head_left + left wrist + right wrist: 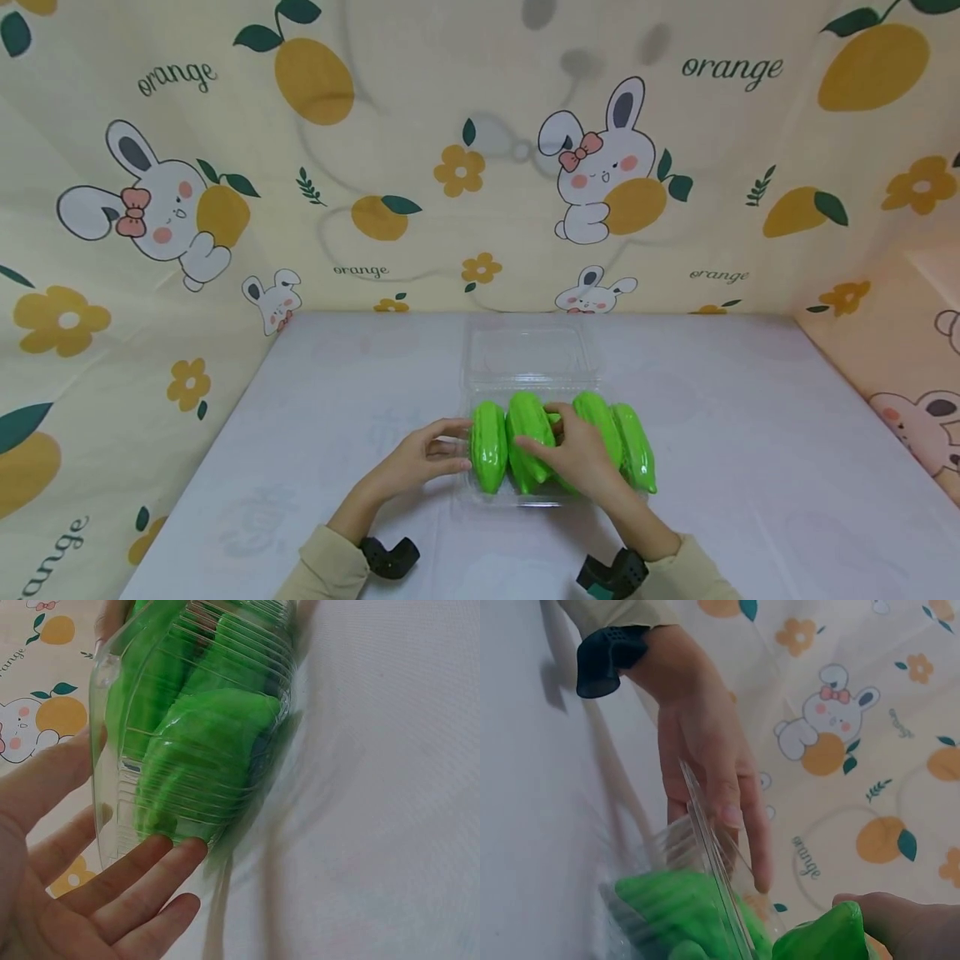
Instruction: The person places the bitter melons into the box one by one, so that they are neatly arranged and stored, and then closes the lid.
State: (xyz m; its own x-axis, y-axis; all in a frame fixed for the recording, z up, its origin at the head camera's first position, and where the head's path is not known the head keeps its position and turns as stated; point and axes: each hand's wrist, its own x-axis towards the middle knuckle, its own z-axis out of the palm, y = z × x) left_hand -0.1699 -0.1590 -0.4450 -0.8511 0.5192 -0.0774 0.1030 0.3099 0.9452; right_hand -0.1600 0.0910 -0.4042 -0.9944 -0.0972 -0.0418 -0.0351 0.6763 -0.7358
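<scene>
A clear plastic clamshell box [542, 502] lies with its lid folded back, away from me. Inside are several glossy green ridged vegetables [490, 454], pointed at the ends. My right hand [583, 454] reaches in over the box and grips one green ridged vegetable [529, 429] near the middle, thumb on its left side, fingers behind. It sits higher than those beneath it. At the box's left side is my left hand [416, 457], fingers extended. In the left wrist view, its fingertips [191, 847] touch the ribbed wall. More green vegetables [636, 450] lie at the right end.
A white cloth [360, 367] covers the table. The transparent lid [528, 354] lies behind the box. Printed fabric walls [405, 150] with rabbits and oranges rise at the back and both sides. Each wrist wears a black camera [390, 558].
</scene>
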